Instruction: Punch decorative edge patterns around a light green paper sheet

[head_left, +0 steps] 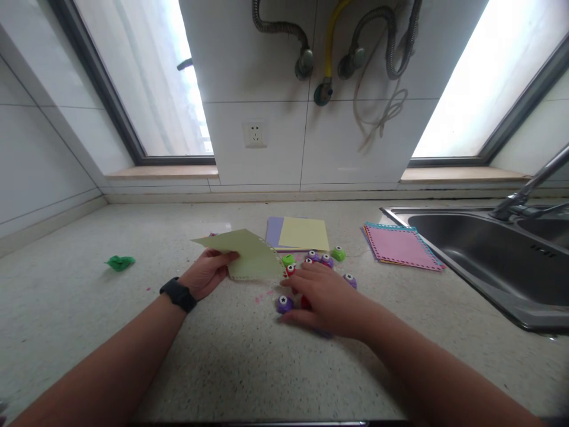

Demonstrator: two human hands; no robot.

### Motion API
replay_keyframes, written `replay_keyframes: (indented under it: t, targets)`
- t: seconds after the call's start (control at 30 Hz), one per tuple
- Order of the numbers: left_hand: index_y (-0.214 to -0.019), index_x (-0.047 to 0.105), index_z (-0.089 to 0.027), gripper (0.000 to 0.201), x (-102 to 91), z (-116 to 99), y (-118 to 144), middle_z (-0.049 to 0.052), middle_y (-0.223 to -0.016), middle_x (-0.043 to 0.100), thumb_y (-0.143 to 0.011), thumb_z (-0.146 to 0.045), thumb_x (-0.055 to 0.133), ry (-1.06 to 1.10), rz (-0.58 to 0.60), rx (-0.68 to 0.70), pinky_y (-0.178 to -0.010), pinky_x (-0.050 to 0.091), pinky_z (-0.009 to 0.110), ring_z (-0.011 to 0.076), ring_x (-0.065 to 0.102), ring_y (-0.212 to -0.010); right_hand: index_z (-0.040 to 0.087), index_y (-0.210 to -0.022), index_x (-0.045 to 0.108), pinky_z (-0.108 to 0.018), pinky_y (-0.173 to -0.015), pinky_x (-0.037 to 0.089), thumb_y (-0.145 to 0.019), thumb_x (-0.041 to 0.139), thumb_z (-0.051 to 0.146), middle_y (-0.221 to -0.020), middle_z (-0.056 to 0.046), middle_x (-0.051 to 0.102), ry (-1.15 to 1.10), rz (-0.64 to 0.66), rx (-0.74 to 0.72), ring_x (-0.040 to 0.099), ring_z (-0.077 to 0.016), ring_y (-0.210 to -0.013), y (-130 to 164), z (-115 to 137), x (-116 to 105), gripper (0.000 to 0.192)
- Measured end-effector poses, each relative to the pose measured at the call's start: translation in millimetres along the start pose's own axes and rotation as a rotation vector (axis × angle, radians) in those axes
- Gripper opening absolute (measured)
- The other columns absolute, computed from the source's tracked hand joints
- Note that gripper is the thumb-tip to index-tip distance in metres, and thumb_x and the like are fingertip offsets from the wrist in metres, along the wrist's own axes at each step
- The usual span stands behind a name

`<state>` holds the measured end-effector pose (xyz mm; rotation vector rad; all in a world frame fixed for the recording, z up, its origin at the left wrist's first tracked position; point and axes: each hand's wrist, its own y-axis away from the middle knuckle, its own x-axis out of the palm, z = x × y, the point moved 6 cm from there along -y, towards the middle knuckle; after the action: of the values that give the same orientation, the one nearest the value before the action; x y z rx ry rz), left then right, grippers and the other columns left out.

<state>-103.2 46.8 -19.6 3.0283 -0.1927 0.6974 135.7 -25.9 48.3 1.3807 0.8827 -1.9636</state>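
Towards the front edge of the speckled pale stone countertop (249, 356), bare right hand (326, 296) low, thumb and forefinger apart either side of a rounded purple plastic punch with a white star-marked top (284, 304). Partly under the palm, a rounded red plastic punch (305, 302); contact there, cannot tell. Best to lift one by its sides, without raking the cluster.

Farther left, bare left hand (208, 274), thumb and fingers clamped on a pale green paper sheet with small cut-outs along two edges (255, 255), tilted above the countertop. Pinch lightly to avoid creasing; steer the cut-out edges clear of the punches.

Nearer the back edge, flat pale yellow and lilac paper sheets (306, 233). Avoid sweeping these aside.
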Motion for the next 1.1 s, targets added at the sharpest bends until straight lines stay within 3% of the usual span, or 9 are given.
replay_keyframes:
  t: [0.13,0.3,0.5,0.6,0.7,0.8,0.93,1.1]
  targets:
    - [-0.118,0.068,-0.016,0.044,4.6,1,0,0.011,-0.120,0.070,-0.075,-0.013,0.077,-0.006,0.062,-0.015,-0.095,0.053,0.033,0.0224,0.066,-0.108,0.019,-0.099,0.071,-0.043,-0.091,0.042,-0.090,0.063,0.047,-0.097,-0.009,0.068,0.045,0.033,-0.013,0.059,-0.0269,-0.097,-6,6,8,0.030]
    - [-0.118,0.068,-0.012,0.037,9.4,1,-1,0.014,-0.123,0.069,-0.083,-0.020,0.072,0.016,0.094,-0.033,-0.096,0.053,0.035,0.0242,0.066,-0.109,0.023,-0.103,0.071,-0.035,-0.080,0.046,-0.090,0.065,0.033,-0.090,-0.004,0.071,-0.216,0.038,0.045,0.063,-0.0202,-0.085,1,-10,-4,0.018]
    - [-0.115,0.068,-0.013,0.036,14.6,3,3,0.014,-0.120,0.070,-0.082,-0.027,0.073,-0.046,0.061,-0.069,-0.091,0.056,0.036,0.0255,0.069,-0.106,0.020,-0.105,0.063,-0.031,-0.066,0.050,-0.090,0.064,0.038,-0.088,-0.006,0.069,-0.839,-0.322,0.336,0.066,-0.0176,-0.075,10,-58,-25,0.023]
    - [-0.115,0.069,-0.014,0.035,25.0,8,9,0.014,-0.117,0.072,-0.083,-0.028,0.073,-0.073,0.088,-0.104,-0.088,0.057,0.038,0.0253,0.071,-0.100,0.021,-0.107,0.058,-0.032,-0.066,0.052,-0.089,0.066,0.040,-0.087,-0.006,0.069,-1.114,-0.452,0.376,0.068,-0.0180,-0.075,14,-73,-29,0.028]
    - [-0.114,0.069,-0.014,0.035,39.4,14,15,0.013,-0.114,0.073,-0.081,-0.028,0.074,-0.070,0.096,-0.101,-0.092,0.055,0.038,0.0244,0.070,-0.100,0.021,-0.106,0.057,-0.031,-0.069,0.053,-0.086,0.071,0.037,-0.094,-0.007,0.069,-1.250,-0.554,0.349,0.070,-0.0186,-0.081,18,-84,-34,0.028]
    - [-0.116,0.068,-0.017,0.036,51.3,17,19,0.011,-0.114,0.073,-0.083,-0.030,0.073,-0.105,0.071,-0.029,-0.094,0.054,0.038,0.0230,0.070,-0.102,0.021,-0.105,0.059,-0.034,-0.080,0.054,-0.084,0.074,0.033,-0.103,-0.007,0.067,-1.315,-0.633,0.291,0.070,-0.0197,-0.089,24,-92,-39,0.028]
    - [-0.121,0.066,-0.018,0.041,53.5,19,22,0.010,-0.116,0.072,-0.084,-0.036,0.071,-0.224,-0.004,0.099,-0.094,0.053,0.040,0.0227,0.070,-0.101,0.021,-0.103,0.059,-0.040,-0.089,0.053,-0.085,0.073,0.031,-0.104,-0.005,0.066,-1.294,-0.678,0.228,0.070,-0.0203,-0.092,27,-93,-45,0.025]
    - [-0.108,0.071,-0.016,0.034,44.4,10,26,0.009,-0.110,0.074,-0.086,-0.041,0.066,-0.636,-0.104,0.277,-0.096,0.050,0.041,0.0246,0.068,-0.101,0.023,-0.106,0.054,-0.040,-0.092,0.054,-0.081,0.076,0.020,-0.107,-0.005,0.066,-1.106,-0.739,0.053,0.067,-0.0200,-0.102,30,-74,-56,0.033]
